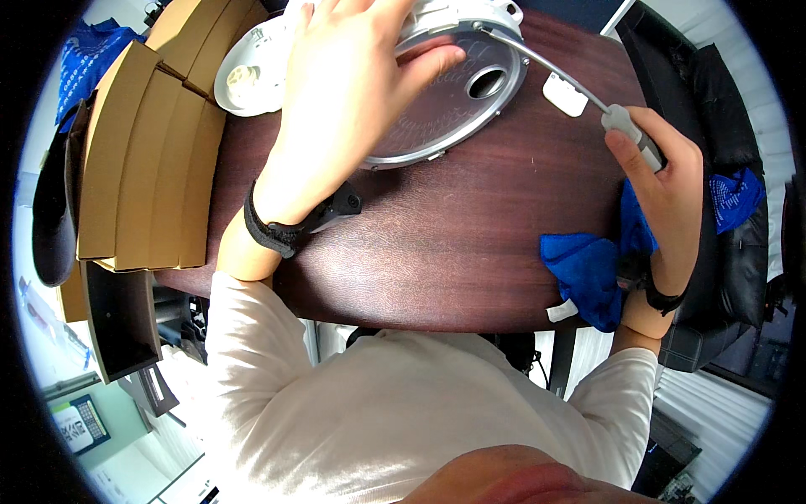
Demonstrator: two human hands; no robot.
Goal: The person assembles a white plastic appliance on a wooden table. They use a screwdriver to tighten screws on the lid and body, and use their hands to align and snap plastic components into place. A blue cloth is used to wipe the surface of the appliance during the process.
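Note:
A round white device [447, 149] with a dark see-through disc face and an oval hole lies at the table's far edge, partly cut off by the picture. My left hand [344, 92] lies over its upper left, thumb stretched across the disc; the ends of some fingers are out of view. Out to the right, my right hand [672, 172] is wrapped round the grey-white handle of a screwdriver [571, 80]. Its long shaft slants up leftward, and the tip meets the device's rim at the upper right. Both wrists wear black straps.
A white dish [225, 84] with small pale pieces stands left of the device. Beside the shaft lies a small white case [565, 95]. A blue cloth [588, 273] is near the table's right front edge. Cardboard boxes [147, 160] line the left; a black sofa [730, 260] stands right.

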